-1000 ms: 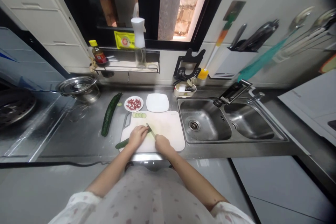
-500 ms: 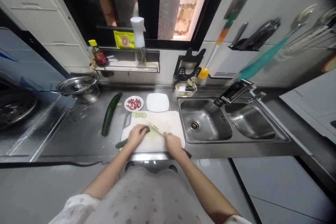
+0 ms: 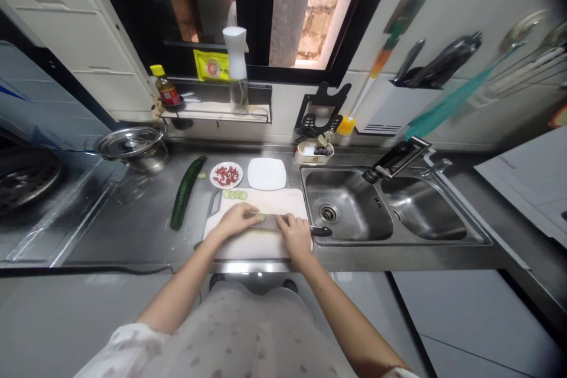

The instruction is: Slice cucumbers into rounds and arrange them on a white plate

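Observation:
A kitchen knife lies flat over the white cutting board [image 3: 257,249], its blade [image 3: 272,222] pointing left and its black handle [image 3: 322,231] sticking out past the board's right edge. My right hand [image 3: 296,237] is closed on the blade near the handle. At the blade's left end, a pale cucumber slice [image 3: 261,218] rests against the metal. My left hand [image 3: 237,221] has its fingers bent together at this slice. The dark end of a cut cucumber [image 3: 197,245] peeks out beneath my left wrist; the rest is hidden. Several cucumber slices [image 3: 235,195] line the board's upper left.
A whole cucumber [image 3: 186,195] lies left of the board. Behind the board stand a plate of diced red pieces [image 3: 226,176] and a white square plate [image 3: 266,173]. A lidded steel pot [image 3: 137,150] is at far left; a double sink [image 3: 349,230] is at right.
The knife has turned from slanting to nearly level, with its flat side showing and its handle swung upward to the right. My left fingers have moved right, meeting the slice at the blade.

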A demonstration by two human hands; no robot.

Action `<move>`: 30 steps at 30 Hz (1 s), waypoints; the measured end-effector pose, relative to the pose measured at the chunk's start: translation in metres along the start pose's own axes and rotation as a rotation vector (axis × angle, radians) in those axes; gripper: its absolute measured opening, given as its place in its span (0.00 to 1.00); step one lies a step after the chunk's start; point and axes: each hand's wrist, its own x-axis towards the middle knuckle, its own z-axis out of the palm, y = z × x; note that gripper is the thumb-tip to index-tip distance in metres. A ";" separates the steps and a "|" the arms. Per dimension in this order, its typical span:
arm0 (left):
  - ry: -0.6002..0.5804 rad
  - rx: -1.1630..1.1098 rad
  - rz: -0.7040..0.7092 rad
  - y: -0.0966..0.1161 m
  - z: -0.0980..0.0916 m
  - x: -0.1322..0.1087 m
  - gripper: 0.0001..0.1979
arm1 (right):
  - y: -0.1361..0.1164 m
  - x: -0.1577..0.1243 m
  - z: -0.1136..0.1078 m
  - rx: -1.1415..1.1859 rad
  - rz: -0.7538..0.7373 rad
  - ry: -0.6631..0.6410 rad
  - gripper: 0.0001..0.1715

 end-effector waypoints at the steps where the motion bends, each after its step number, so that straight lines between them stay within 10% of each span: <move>1: -0.024 0.015 0.005 0.002 0.001 -0.001 0.20 | 0.000 0.000 0.001 0.000 -0.002 0.001 0.24; 19: 0.371 -0.009 -0.371 -0.049 0.022 0.026 0.05 | 0.016 -0.021 0.027 0.008 0.077 -0.077 0.24; 30: 0.408 0.136 -0.436 -0.067 0.018 0.063 0.05 | 0.016 -0.020 0.027 0.031 0.100 -0.072 0.23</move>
